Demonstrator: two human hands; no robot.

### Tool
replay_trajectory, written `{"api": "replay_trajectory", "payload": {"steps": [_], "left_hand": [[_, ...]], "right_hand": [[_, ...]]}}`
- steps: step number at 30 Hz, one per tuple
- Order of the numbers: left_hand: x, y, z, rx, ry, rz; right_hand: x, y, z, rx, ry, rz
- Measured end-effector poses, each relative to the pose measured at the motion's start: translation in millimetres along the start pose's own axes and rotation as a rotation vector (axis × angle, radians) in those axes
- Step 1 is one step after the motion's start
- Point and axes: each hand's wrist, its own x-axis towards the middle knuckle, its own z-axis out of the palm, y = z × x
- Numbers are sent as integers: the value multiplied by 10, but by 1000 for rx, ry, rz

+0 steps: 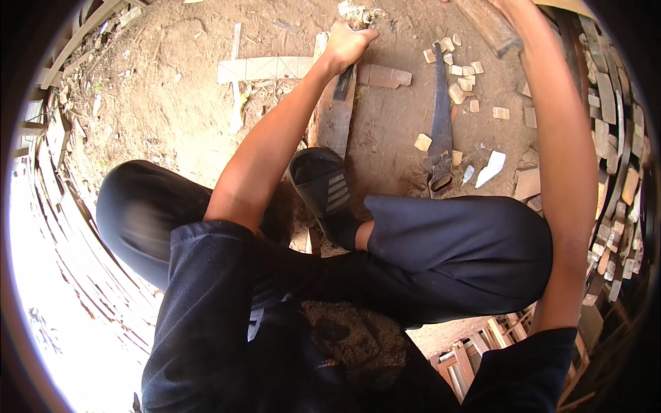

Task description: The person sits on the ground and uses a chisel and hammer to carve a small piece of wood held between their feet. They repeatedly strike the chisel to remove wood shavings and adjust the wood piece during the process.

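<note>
Just beyond the sandalled foot (322,186), on the bare dirt, lay the wooden board (336,127), with a dark flat blade (342,84) on or against its far part. The left hand (350,47) was clenched above that blade, apparently around its upper end, while the right hand (508,4) was mostly cut off by the top edge, so I could not tell how tightly its fingers closed on the thick wooden club (485,26) beside it. If the club came down off-centre, it could, I judged, catch the left knuckles or thumb; a loose left grip might let the blade skid, and a board poorly braced on uneven soil could roll or slide toward the foot. The board looked narrow, flat and dull grey-brown, pointing away from the sandal; the blade was straight-sided and nearly black. A pale, frayed lump (359,12) showed past the fist, its attachment unclear.
</note>
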Motion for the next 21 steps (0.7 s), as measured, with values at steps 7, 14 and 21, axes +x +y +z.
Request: {"api": "replay_trajectory", "payload": {"steps": [7, 14, 21], "left_hand": [[-114, 28, -97, -60, 99, -1], [28, -84, -72, 59, 32, -26], [-39, -68, -168, 69, 81, 47]], "right_hand": [[-103, 100, 517, -30, -291, 196], [-47, -98, 195, 18, -104, 44], [-44, -34, 446, -46, -185, 22]]}}
